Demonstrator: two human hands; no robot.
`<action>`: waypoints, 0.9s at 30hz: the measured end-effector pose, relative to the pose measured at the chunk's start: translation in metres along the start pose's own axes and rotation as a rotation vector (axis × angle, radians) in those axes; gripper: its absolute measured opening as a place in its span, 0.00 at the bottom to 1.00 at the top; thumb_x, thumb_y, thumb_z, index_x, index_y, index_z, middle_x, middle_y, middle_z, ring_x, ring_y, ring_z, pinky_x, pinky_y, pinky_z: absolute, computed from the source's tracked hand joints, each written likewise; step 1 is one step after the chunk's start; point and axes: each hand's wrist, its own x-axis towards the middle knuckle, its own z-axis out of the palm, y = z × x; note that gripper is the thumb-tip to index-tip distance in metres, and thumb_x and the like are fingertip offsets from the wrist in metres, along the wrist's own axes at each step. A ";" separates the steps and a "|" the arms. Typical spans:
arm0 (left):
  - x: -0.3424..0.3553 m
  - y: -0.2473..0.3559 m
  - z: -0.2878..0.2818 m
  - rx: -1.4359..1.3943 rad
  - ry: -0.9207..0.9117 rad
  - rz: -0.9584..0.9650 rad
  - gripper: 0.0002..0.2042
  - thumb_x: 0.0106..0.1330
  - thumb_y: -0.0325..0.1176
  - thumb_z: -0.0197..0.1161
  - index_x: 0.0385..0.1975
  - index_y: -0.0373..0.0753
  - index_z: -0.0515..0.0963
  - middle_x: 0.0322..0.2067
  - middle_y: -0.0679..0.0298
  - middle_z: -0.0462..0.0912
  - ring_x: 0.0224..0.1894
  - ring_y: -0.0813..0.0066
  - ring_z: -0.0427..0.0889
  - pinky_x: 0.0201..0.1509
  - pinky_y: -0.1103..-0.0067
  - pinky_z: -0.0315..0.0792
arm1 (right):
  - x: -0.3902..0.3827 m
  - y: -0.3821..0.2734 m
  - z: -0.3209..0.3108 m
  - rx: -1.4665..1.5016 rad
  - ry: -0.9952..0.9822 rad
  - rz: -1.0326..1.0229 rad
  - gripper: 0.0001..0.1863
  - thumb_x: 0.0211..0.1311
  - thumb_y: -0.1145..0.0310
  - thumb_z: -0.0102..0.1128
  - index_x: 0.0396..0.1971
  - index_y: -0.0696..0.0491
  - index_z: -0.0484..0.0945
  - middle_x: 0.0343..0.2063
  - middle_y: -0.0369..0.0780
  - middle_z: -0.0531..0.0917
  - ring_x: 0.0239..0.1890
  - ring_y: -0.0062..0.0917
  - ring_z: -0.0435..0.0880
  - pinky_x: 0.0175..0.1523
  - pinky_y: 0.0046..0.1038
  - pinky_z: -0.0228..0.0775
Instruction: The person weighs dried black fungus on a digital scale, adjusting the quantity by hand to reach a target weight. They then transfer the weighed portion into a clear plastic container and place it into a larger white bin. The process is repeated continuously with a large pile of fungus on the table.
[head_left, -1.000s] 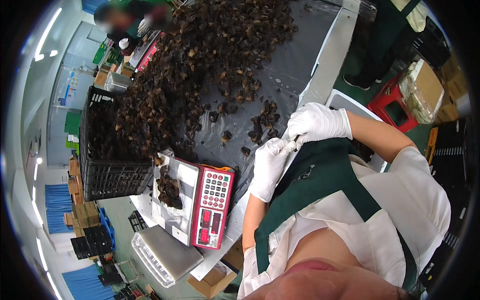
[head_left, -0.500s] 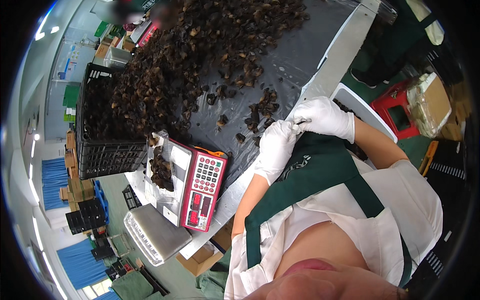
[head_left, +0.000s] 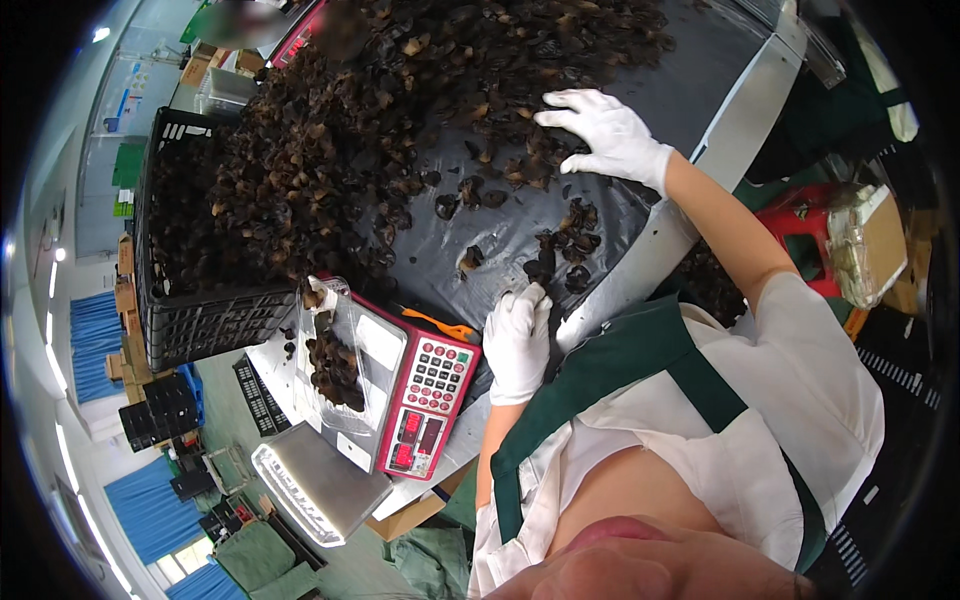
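Note:
My right hand, in a white glove, reaches over the near edge of a large heap of dark brown, curled pieces that look like wood ear mushroom. Its fingers are spread and nothing shows in them. Lower down, my left hand, also gloved, has its fingers drawn together beside a small loose cluster of the same pieces. Whatever it may hold is hidden. Left of it stands a red digital scale. A clear plastic tray with some pieces inside rests on the scale.
A black crate full of pieces stands at the left. Stacked clear trays overhang the table's near left corner. An orange tool lies by the scale. Black sheeting covers the table. A red stool stands at the right.
My hands were together at the table edge and have parted. The right moved up and away to the heap and opened; the left moved slightly left and down.

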 end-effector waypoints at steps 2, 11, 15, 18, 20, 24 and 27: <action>-0.009 -0.007 -0.002 -0.082 0.053 -0.046 0.16 0.62 0.25 0.73 0.49 0.44 0.81 0.33 0.60 0.82 0.36 0.59 0.83 0.41 0.67 0.77 | 0.029 0.001 0.020 -0.184 0.006 -0.143 0.42 0.60 0.41 0.70 0.74 0.34 0.68 0.73 0.42 0.69 0.75 0.39 0.65 0.76 0.45 0.60; -0.016 -0.013 -0.005 -0.136 0.116 -0.184 0.18 0.63 0.15 0.68 0.51 0.38 0.81 0.41 0.56 0.87 0.41 0.59 0.88 0.46 0.71 0.81 | 0.081 -0.011 0.052 -0.051 -0.079 -0.361 0.26 0.65 0.51 0.69 0.63 0.32 0.80 0.59 0.35 0.80 0.57 0.31 0.80 0.57 0.36 0.76; -0.017 -0.016 0.000 -0.170 0.137 -0.141 0.18 0.62 0.15 0.68 0.50 0.39 0.82 0.40 0.57 0.88 0.39 0.58 0.88 0.44 0.70 0.81 | 0.060 0.004 0.043 0.025 0.242 -0.274 0.13 0.63 0.54 0.71 0.46 0.35 0.89 0.40 0.29 0.83 0.38 0.20 0.85 0.32 0.23 0.80; -0.013 -0.010 -0.001 -0.147 0.123 -0.154 0.16 0.62 0.13 0.68 0.48 0.40 0.83 0.37 0.58 0.88 0.37 0.63 0.88 0.43 0.74 0.81 | 0.064 0.024 0.049 0.084 0.320 -0.137 0.11 0.66 0.53 0.70 0.46 0.34 0.89 0.39 0.29 0.83 0.37 0.21 0.86 0.37 0.25 0.81; -0.010 -0.009 -0.005 -0.104 0.106 -0.125 0.17 0.62 0.13 0.68 0.47 0.40 0.83 0.37 0.59 0.88 0.37 0.62 0.88 0.42 0.75 0.81 | 0.081 0.023 0.046 0.288 0.330 0.011 0.11 0.66 0.55 0.71 0.46 0.36 0.90 0.38 0.30 0.83 0.37 0.24 0.86 0.42 0.26 0.81; -0.016 -0.013 -0.017 -0.082 0.171 -0.104 0.18 0.60 0.12 0.69 0.46 0.40 0.83 0.38 0.58 0.88 0.37 0.62 0.89 0.42 0.75 0.81 | 0.119 0.019 0.043 0.332 0.231 0.120 0.13 0.69 0.61 0.69 0.51 0.42 0.88 0.40 0.34 0.82 0.43 0.27 0.85 0.51 0.28 0.78; -0.028 -0.015 -0.029 -0.094 0.279 -0.199 0.17 0.59 0.13 0.71 0.46 0.40 0.85 0.35 0.57 0.89 0.37 0.61 0.89 0.43 0.75 0.81 | 0.140 -0.005 0.052 0.110 0.076 -0.043 0.15 0.71 0.54 0.66 0.52 0.42 0.85 0.43 0.35 0.82 0.46 0.34 0.85 0.52 0.33 0.78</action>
